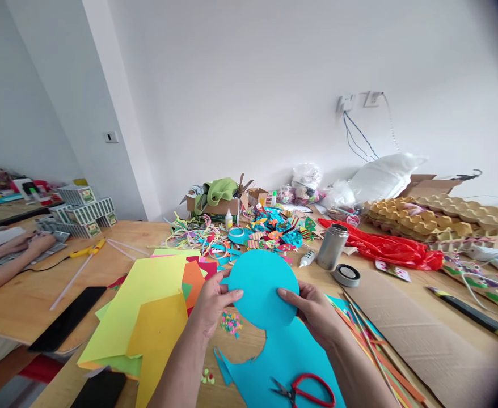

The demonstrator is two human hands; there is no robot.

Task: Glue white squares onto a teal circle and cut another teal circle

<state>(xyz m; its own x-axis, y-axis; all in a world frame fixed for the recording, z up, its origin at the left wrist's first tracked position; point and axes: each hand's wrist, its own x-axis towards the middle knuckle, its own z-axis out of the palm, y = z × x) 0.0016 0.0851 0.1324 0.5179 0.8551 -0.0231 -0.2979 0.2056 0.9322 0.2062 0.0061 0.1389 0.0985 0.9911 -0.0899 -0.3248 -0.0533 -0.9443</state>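
Note:
A round blue paper disc (264, 283) is held up above the table between both hands. My left hand (210, 297) pinches its left edge, thumb on the front face. On the right edge, my right hand (315, 306) grips it the same way; the fingers behind the disc are hidden. Below lies a blue sheet (283, 362) with a curved cut in its edge. Red-handled scissors (302, 391) rest on that sheet with their blades slightly apart. Small coloured paper bits (231, 323) are scattered to the left of the sheet.
Yellow paper sheets (147, 294) lie at left, near a black phone (68, 317). Paper crafts (274, 226) pile up behind the disc. A metal flask (333, 246), cardboard (423, 334) and egg trays (427, 221) stand or lie at right. Another person's hands (32, 246) are at far left.

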